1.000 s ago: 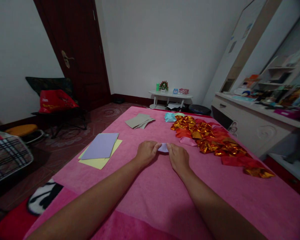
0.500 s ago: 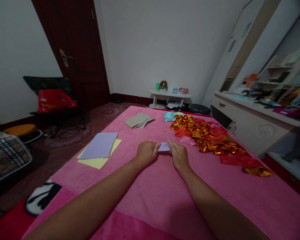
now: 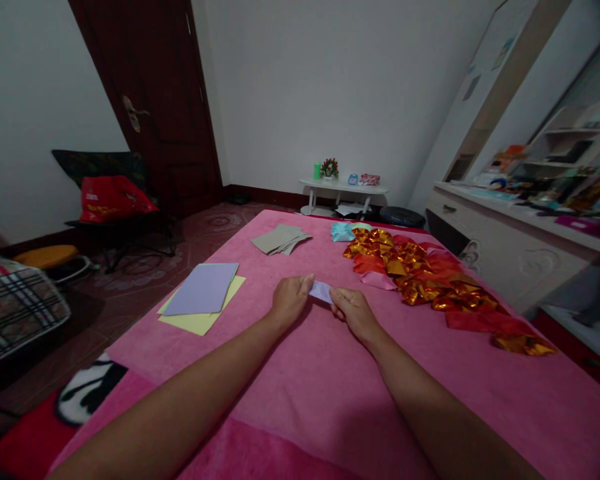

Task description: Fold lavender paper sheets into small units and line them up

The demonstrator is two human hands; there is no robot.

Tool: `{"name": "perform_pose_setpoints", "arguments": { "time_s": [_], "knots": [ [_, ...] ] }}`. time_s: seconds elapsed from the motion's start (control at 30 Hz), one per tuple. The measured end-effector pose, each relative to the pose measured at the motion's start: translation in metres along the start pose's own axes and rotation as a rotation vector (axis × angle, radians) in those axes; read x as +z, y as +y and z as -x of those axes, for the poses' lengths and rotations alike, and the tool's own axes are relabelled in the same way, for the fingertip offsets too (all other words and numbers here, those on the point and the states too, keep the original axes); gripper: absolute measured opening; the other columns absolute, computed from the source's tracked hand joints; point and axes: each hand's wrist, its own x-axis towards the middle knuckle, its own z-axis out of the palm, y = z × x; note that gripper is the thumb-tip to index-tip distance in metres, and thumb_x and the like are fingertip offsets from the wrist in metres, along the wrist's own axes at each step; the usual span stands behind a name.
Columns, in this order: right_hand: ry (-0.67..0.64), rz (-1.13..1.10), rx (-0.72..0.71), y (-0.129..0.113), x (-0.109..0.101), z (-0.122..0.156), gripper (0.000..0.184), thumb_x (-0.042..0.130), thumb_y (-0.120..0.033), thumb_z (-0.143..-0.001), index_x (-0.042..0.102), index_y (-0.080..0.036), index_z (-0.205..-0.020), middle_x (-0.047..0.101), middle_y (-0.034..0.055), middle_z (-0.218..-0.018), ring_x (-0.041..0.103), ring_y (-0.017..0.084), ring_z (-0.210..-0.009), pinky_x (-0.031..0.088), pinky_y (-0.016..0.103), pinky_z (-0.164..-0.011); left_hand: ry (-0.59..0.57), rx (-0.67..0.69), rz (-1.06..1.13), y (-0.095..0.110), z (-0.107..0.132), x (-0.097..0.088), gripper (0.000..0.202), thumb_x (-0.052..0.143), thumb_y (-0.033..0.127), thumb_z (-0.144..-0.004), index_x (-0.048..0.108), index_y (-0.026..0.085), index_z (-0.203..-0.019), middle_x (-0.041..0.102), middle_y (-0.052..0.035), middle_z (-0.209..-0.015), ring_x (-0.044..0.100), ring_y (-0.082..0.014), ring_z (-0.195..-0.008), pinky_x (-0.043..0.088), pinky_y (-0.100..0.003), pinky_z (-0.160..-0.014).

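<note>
A small folded piece of purple paper (image 3: 321, 291) is stretched between my two hands above the pink cloth (image 3: 300, 373). My left hand (image 3: 291, 298) pinches its left end, thumb on top. The right end is gripped by my right hand (image 3: 353, 309), with the fingers curled beneath. The paper slopes down toward the right, and its ends are hidden by my fingers. To the left lies a stack of purple sheets (image 3: 200, 290) over yellow paper (image 3: 197, 325). Grey sheets (image 3: 281, 239) are fanned out farther back.
Shiny gold folded pieces (image 3: 420, 289), red folded pieces (image 3: 475, 322) and a light blue piece (image 3: 341, 232) cover the right side of the cloth. Beyond stand a small white table (image 3: 345, 187), a white dresser (image 3: 510, 233) and a chair with a red bag (image 3: 115, 199).
The purple paper has tilted, its right end now lower. My left hand has risen slightly, and my right hand has shifted down and left. The view has moved a little.
</note>
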Motion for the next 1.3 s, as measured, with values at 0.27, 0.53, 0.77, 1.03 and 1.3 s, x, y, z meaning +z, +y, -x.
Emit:
{"name": "perform_pose_setpoints", "arguments": {
  "time_s": [0.27, 0.53, 0.77, 1.03, 1.3],
  "knots": [
    [0.237, 0.036, 0.032, 0.007, 0.001, -0.003, 0.046, 0.044, -0.054, -0.086, 0.050, -0.018, -0.059, 0.040, -0.0051, -0.045, 0.033, 0.009, -0.040, 0.023, 0.023, -0.041, -0.015, 0.151, -0.277, 0.011, 0.008, 0.001, 0.054, 0.028, 0.041, -0.095, 0.069, 0.017, -0.070, 0.070, -0.0069, -0.069, 0.057, -0.0152, -0.060, 0.026, -0.027, -0.056],
    [0.285, 0.259, -0.021, 0.005, 0.003, 0.001, 0.046, 0.040, -0.051, -0.089, 0.051, -0.019, -0.057, 0.047, -0.0024, -0.047, 0.043, 0.011, -0.045, 0.029, 0.024, -0.046, -0.039, 0.058, -0.349, 0.012, 0.008, 0.001, 0.059, 0.021, 0.044, -0.096, 0.071, 0.017, -0.079, 0.072, -0.0099, -0.078, 0.063, -0.0180, -0.067, 0.031, -0.027, -0.058],
    [0.328, 0.248, -0.051, 0.003, 0.002, 0.003, 0.047, 0.039, -0.052, -0.087, 0.053, -0.019, -0.056, 0.050, -0.0010, -0.047, 0.043, 0.013, -0.045, 0.030, 0.024, -0.045, -0.104, 0.041, -0.385, 0.019, 0.012, 0.000, 0.060, 0.020, 0.044, -0.096, 0.072, 0.017, -0.084, 0.072, -0.0119, -0.082, 0.064, -0.0203, -0.073, 0.036, -0.028, -0.062],
    [0.260, 0.441, -0.102, 0.000, 0.004, 0.005, 0.048, 0.036, -0.047, -0.091, 0.053, -0.020, -0.056, 0.052, -0.0002, -0.049, 0.047, 0.012, -0.047, 0.032, 0.023, -0.050, -0.077, -0.003, -0.376, 0.017, 0.010, 0.003, 0.061, 0.019, 0.043, -0.096, 0.073, 0.016, -0.084, 0.072, -0.0125, -0.084, 0.065, -0.0211, -0.074, 0.037, -0.029, -0.063],
    [0.301, 0.417, -0.076, 0.000, 0.004, 0.005, 0.048, 0.036, -0.047, -0.091, 0.054, -0.019, -0.057, 0.055, 0.0008, -0.049, 0.048, 0.013, -0.046, 0.033, 0.024, -0.049, -0.106, 0.002, -0.352, 0.019, 0.011, 0.001, 0.060, 0.020, 0.042, -0.096, 0.072, 0.016, -0.084, 0.072, -0.0123, -0.084, 0.065, -0.0202, -0.074, 0.036, -0.028, -0.062]
  ]
}}
